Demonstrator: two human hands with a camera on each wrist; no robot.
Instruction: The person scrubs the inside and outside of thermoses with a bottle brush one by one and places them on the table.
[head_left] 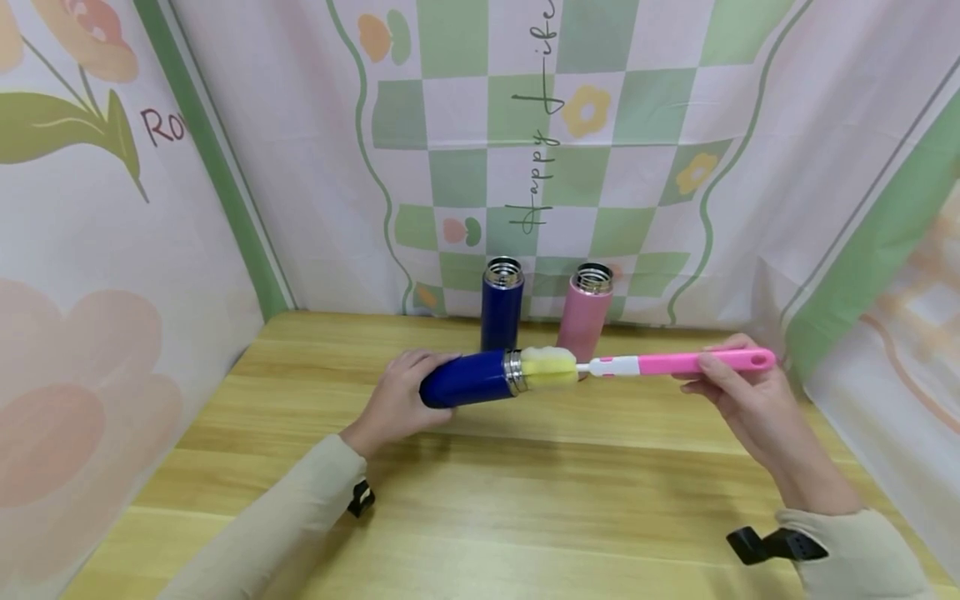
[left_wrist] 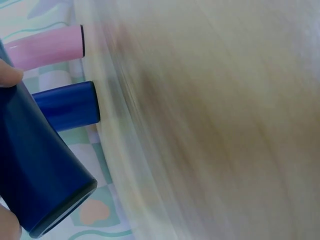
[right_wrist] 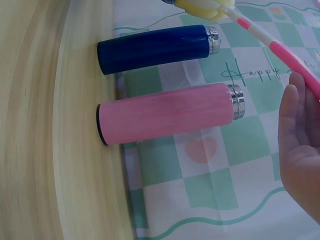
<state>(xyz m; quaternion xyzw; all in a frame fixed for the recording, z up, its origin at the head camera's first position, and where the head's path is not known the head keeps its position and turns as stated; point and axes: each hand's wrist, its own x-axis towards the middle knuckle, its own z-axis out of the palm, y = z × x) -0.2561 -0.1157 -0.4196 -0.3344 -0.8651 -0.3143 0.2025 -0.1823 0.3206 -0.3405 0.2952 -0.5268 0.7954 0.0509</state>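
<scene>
My left hand [head_left: 401,398] grips a dark blue vacuum flask [head_left: 468,379] near its base, tilted nearly level with its open steel mouth facing right. In my right hand [head_left: 750,400] is the pink handle of a bottle brush [head_left: 675,363], pinched between thumb and fingers. The brush's yellow and white sponge head [head_left: 551,367] is right at the flask's mouth, most of it outside. In the left wrist view the held flask [left_wrist: 40,160] shows its base, with fingertips at its side. The right wrist view catches the sponge head [right_wrist: 202,7] at the top edge.
A second dark blue flask [head_left: 501,308] and a pink flask [head_left: 587,308] stand upright and lidless at the back of the wooden table [head_left: 525,500]. Behind them hangs a green-checked curtain [head_left: 517,175]. Patterned cloth [head_left: 90,333] also hangs along the left and right sides.
</scene>
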